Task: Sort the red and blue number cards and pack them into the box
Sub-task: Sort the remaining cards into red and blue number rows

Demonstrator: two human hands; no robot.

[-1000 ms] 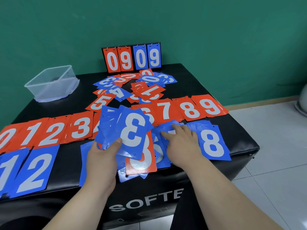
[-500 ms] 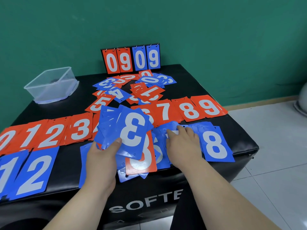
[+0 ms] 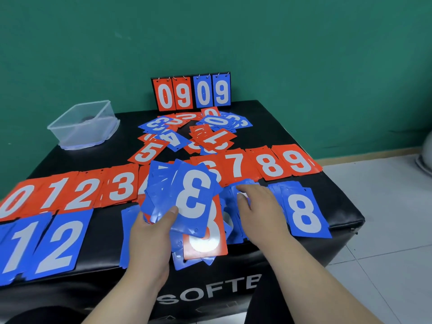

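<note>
Near the table (image 3: 304, 127) edge, left hand (image 3: 149, 235) grips fanned blue cards (image 3: 194, 195), right hand (image 3: 261, 213) presses flat-fingered on blue pile (image 3: 230, 197); thin, probably slick, best pinched by edges

Black padded worktop (image 3: 268, 127) lettered SOFTE, against a green wall (image 3: 304, 54), on pale floor tiles (image 3: 385, 218); a 0909 scoreboard (image 3: 191, 93) stands at its back.

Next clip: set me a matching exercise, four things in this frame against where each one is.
Things: 1 clear box; 2 scoreboard; 3 blue 3 card; 4 blue 8 card.
Places: A in the left hand; B far left corner of the table; C just right of the right hand; D upright at the back edge.
Pairs: 1-B, 2-D, 3-A, 4-C.
</note>
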